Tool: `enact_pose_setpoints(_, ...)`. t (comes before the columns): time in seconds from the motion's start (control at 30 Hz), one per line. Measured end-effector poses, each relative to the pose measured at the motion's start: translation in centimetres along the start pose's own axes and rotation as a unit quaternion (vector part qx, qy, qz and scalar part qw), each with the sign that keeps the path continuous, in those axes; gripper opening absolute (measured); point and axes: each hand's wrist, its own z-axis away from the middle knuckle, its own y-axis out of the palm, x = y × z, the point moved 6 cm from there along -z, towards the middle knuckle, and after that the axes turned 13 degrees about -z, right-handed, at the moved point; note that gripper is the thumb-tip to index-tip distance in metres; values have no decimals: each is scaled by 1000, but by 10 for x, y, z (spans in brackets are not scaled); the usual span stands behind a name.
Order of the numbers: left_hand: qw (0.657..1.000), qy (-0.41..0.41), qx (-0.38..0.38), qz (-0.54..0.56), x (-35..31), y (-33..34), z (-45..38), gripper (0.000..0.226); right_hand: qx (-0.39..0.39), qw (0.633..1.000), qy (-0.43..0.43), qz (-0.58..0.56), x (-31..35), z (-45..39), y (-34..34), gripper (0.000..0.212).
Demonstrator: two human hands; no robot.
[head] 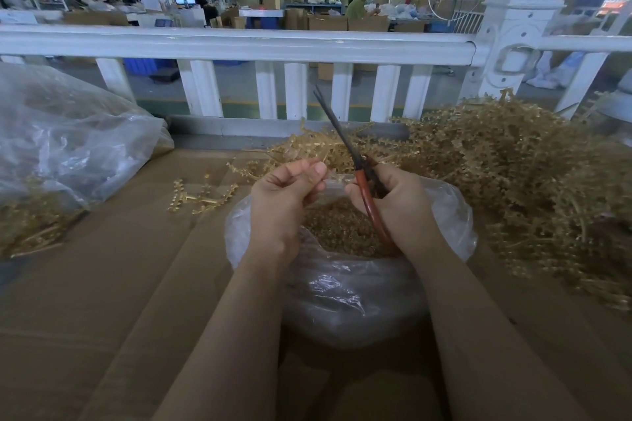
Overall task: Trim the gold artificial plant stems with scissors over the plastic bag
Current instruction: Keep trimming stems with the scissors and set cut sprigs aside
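Note:
My right hand (393, 202) grips red-handled scissors (349, 154) whose dark blades point up and away, nearly closed. My left hand (287, 195) pinches a thin pale stem piece (337, 178) between thumb and fingers, just left of the scissor handles. Both hands hover over an open clear plastic bag (342, 290) holding small gold trimmings (342, 232). A big heap of gold artificial plant stems (513, 181) lies to the right and behind the hands.
The bag sits on flat brown cardboard (119, 284). A few loose gold sprigs (201, 195) lie left of it. A large clear bag with gold stems (51, 154) fills the far left. A white railing (239, 44) runs across behind the work area.

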Motion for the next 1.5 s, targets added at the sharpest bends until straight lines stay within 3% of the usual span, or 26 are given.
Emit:
enact_pose_setpoints(0.1,999,33,-18,-8,-3,-4,-1,4,-1,999,6,52,-1,-1,1,21)
enact_pose_setpoints(0.17,998,52,-27,-15,-5,-6,-1,3,-7,996,6,94,-1,-1,1,37)
enact_pose_setpoints(0.27,997,64,-29,-25,-6,-8,-2,4,-6,986,-9,169,0,2,1,51)
enact_pose_setpoints(0.5,998,62,-22,-21,-8,-9,-2,20,5,959,-68,275,8,6,6,58)
enact_pose_setpoints(0.83,999,35,2,4,-8,-6,0,19,5,951,-72,300,5,6,4,55)
enact_pose_setpoints(1.2,999,17,-21,37,-8,-9,1,18,35,949,-56,308,4,4,5,53)
enact_pose_setpoints(1.5,998,-7,-36,54,-5,-10,-1,9,15,937,-62,344,9,6,4,42)
